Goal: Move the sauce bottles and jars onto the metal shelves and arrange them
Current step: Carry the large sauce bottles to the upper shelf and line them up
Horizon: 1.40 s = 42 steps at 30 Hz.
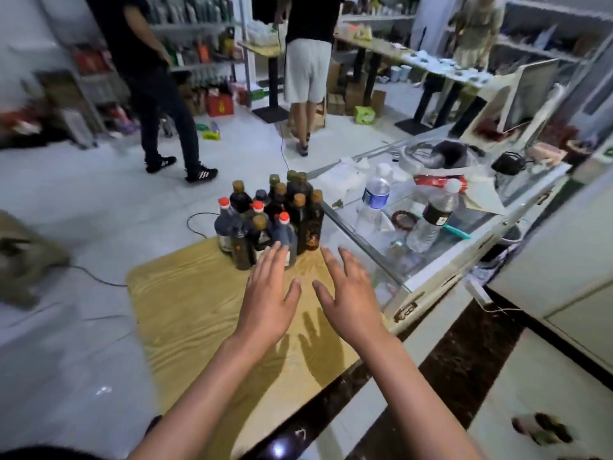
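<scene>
A tight cluster of several dark sauce bottles stands upright at the far end of a light wooden table; some have red and white caps, others gold caps. My left hand hovers over the table just in front of the cluster, fingers straight and spread, fingertips near a red-capped bottle. My right hand hovers beside it, also spread flat, holding nothing. Metal shelves stocked with bottles stand across the room at the back left.
A glass display counter with two plastic water bottles flanks the table on the right. Two people stand on the tiled floor ahead. Cables run across the floor. Boxes and tables crowd the back.
</scene>
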Tool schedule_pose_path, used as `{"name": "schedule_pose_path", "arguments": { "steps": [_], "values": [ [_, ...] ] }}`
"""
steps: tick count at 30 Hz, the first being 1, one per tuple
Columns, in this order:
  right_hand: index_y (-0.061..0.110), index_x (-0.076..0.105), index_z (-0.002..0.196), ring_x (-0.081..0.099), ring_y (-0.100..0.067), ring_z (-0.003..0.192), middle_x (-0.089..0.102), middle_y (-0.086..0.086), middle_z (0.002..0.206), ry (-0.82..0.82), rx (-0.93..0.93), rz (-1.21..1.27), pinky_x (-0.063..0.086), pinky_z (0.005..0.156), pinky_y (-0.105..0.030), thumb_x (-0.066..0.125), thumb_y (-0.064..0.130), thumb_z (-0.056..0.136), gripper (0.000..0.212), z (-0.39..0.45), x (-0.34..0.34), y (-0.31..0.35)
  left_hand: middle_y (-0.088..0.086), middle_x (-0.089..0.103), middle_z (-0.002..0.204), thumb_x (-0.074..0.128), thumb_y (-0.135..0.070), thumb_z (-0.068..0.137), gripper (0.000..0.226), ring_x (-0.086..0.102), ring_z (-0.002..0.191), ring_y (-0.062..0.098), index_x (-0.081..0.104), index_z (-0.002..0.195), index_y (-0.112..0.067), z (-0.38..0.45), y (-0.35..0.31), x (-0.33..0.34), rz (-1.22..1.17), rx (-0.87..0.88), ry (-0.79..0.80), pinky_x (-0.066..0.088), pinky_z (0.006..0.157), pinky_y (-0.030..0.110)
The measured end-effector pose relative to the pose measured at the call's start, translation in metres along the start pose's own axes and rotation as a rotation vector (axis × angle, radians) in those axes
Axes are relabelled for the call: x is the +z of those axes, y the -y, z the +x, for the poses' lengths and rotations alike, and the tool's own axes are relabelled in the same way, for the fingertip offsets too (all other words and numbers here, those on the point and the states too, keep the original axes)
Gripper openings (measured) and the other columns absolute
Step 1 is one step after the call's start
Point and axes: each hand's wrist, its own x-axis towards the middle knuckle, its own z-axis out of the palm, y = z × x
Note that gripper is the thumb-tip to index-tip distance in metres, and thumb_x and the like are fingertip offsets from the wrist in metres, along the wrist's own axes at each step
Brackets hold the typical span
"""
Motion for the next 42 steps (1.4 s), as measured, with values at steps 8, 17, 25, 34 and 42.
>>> {"name": "schedule_pose_path", "arguments": {
  "steps": [8,17,25,34,42],
  "values": [
    [0.025,0.027,0.155,0.023,-0.021,0.148,0.029,-0.004,0.161,0.092,-0.045,0.141,0.02,0.12,-0.036,0.051,0.039,0.099,0.062,0.079,0.05,-0.015,0.005,0.03,0.155,0.058,-0.025,0.094,0.069,0.027,0.142,0.019,0.02,0.151,-0.015,0.051,0.033,0.01,-0.05,-0.257,-0.076,0.028,0.116,0.035],
    [0.015,0.031,0.151,0.042,-0.026,0.136,0.044,-0.009,0.149,0.21,0.188,0.501,0.037,0.107,-0.034,0.058,0.031,0.097,0.062,0.191,0.121,-0.04,0.01,0.033,0.153,0.061,-0.018,0.092,0.071,0.033,0.14,0.024,0.021,0.15,-0.01,0.154,0.081,0.041,-0.078,-0.505,-0.073,0.029,0.113,0.033],
    [0.018,0.044,0.14,0.058,-0.025,0.108,0.063,-0.006,0.114,0.24,0.297,0.598,0.043,0.082,-0.033,0.058,0.03,0.096,0.048,0.247,0.17,-0.052,0.005,0.045,0.146,0.063,-0.013,0.091,0.059,0.04,0.136,0.022,0.038,0.145,-0.013,0.195,0.123,0.071,0.032,-0.557,-0.007,0.032,0.108,0.03],
    [0.026,0.064,0.117,0.062,-0.01,0.09,0.069,0.009,0.097,0.224,0.234,0.772,0.045,0.077,-0.028,0.062,0.029,0.094,0.023,0.255,0.184,-0.062,-0.001,0.054,0.09,0.075,-0.036,0.08,0.027,0.052,0.084,0.016,0.059,0.091,-0.017,0.185,0.135,0.094,0.003,-0.503,-0.111,0.043,0.071,0.029],
    [0.025,0.07,0.105,0.063,-0.002,0.083,0.07,0.008,0.092,0.289,0.191,0.842,0.045,0.072,-0.02,0.069,0.026,0.089,0.016,0.252,0.177,-0.072,-0.002,0.072,0.089,0.081,-0.013,0.073,0.021,0.068,0.088,0.016,0.067,0.088,-0.018,0.174,0.129,0.119,-0.432,-0.724,-0.256,0.055,0.084,0.04]
  ]
}}
